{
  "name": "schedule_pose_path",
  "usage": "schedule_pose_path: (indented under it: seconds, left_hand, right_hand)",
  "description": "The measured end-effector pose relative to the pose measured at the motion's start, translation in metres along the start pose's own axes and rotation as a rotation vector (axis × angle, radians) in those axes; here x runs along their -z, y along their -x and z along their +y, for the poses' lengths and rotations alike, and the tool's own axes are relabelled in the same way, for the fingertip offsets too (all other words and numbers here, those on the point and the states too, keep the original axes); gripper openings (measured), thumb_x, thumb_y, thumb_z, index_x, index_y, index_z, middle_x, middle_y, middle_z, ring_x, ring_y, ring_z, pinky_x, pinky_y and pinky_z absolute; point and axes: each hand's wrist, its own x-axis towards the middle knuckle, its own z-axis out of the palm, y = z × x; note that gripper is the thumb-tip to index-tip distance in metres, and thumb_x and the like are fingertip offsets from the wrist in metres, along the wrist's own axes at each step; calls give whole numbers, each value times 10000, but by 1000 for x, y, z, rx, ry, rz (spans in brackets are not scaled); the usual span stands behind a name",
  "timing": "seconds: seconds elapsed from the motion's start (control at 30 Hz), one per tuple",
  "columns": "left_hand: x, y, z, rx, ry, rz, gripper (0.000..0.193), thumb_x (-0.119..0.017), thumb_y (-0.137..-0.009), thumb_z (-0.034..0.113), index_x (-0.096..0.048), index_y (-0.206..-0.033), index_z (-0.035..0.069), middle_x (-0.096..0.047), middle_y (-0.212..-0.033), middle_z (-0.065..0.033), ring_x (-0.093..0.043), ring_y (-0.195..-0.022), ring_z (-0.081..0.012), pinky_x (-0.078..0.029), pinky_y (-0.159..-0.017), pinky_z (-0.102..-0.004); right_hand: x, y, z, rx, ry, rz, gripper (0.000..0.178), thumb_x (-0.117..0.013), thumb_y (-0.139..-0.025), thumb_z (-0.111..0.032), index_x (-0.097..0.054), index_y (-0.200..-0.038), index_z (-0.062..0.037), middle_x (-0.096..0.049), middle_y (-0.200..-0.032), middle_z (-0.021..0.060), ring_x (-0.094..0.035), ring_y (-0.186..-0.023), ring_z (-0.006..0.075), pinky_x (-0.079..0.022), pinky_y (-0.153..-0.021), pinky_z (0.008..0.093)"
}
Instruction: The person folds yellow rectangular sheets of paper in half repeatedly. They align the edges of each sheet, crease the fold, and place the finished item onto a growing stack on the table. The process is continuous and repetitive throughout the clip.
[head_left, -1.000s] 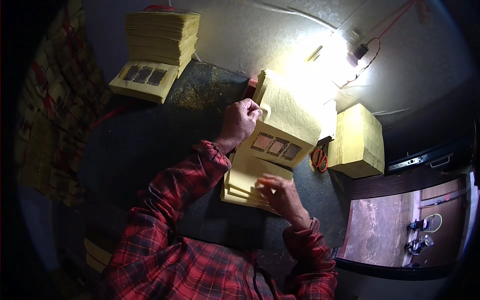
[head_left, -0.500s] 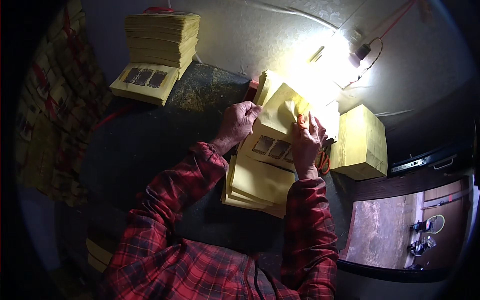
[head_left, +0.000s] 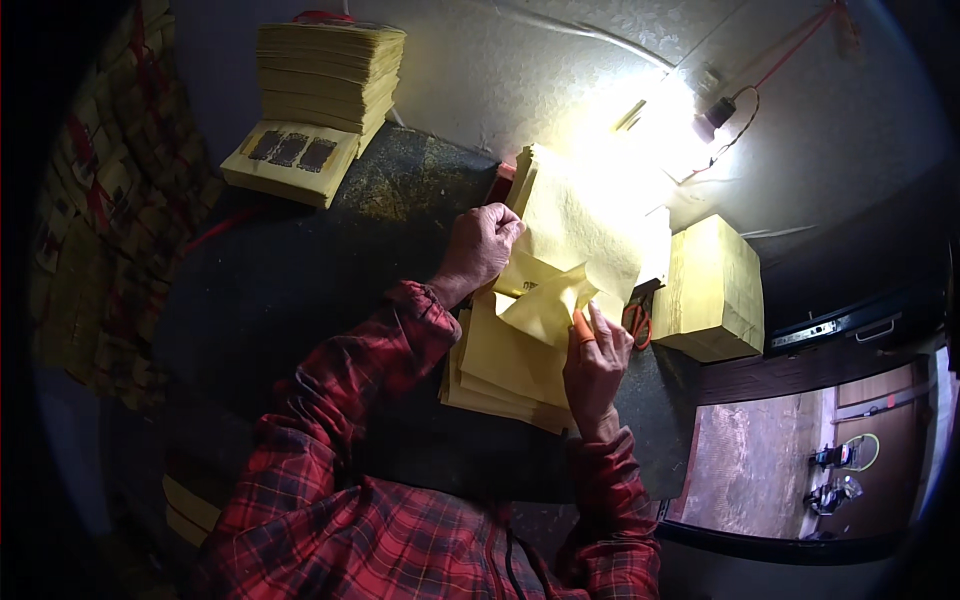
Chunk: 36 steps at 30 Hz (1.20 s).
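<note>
A stack of yellow paper sheets [head_left: 585,225] lies under the bright light. My left hand [head_left: 478,250] is closed at the stack's left edge; what its fingertips pinch, if anything, is hidden. My right hand [head_left: 597,365], an orange cover on one finger, grips the right side of a bent yellow paper sheet [head_left: 545,308]. That sheet curls over the near end of the stack, with a bit of dark print showing beneath its fold. Closer to me, a loose pile of yellow sheets [head_left: 510,370] lies slightly fanned on the dark table [head_left: 300,300].
Scissors with orange handles [head_left: 637,322] lie right of the stack, beside a yellow paper block [head_left: 712,290]. A tall paper pile [head_left: 325,85] stands at the back left on a printed bundle [head_left: 290,160]. A lit bulb [head_left: 708,122] hangs by the wall. Tied bundles [head_left: 95,230] fill the far left.
My right hand has come down toward me, drawing the sheet's far end over the near pile, so its printed face is now mostly hidden. My left hand has barely moved.
</note>
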Motion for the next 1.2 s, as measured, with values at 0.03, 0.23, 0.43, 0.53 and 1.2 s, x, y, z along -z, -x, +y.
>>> schedule_pose_path:
  seconds: [0.03,0.23,0.43,0.53,1.2]
  left_hand:
    - [-1,0,2,-6,-11,1,165,-751,-999,154,-737,-947,-2,-729,-777,-49,-647,-727,-92,-541,-679,-326]
    - [-1,-2,6,17,53,14,133,-740,-987,137,-718,-964,8,-743,-800,-129,-706,-682,-217,-558,-653,-370]
    - [-1,-7,2,32,53,4,132,-707,-1033,126,-691,-1006,-2,-709,-733,-42,-616,-533,-73,-505,-534,-290]
    - [-1,-9,4,59,50,4,140,-719,-1025,139,-690,-992,6,-717,-748,-66,-655,-575,-122,-525,-567,-322]
    - [1,1,21,201,208,-80,108,-728,-1021,109,-666,-1045,23,-729,-811,-35,-618,-583,-74,-519,-547,-280]
  right_hand:
    - [5,7,-7,7,6,-6,271,-783,-934,-56,-773,-1204,-47,-740,-1311,134,-683,-1092,321,-506,-968,466]
    - [25,41,-30,1,-78,-205,247,-773,-847,-21,-760,-1093,-34,-743,-1118,108,-697,-1015,310,-502,-954,485]
    - [48,65,-50,29,-57,-183,208,-752,-844,-28,-751,-1052,-33,-742,-1147,117,-701,-1014,290,-516,-955,500]
    - [53,85,-52,44,-15,-205,229,-765,-845,-47,-750,-1073,-32,-745,-1243,127,-706,-1026,267,-518,-972,499]
    - [10,-26,-16,-44,26,-233,928,-841,-870,-162,-388,-1680,-125,-366,-1677,282,-431,-1471,470,-358,-1201,578]
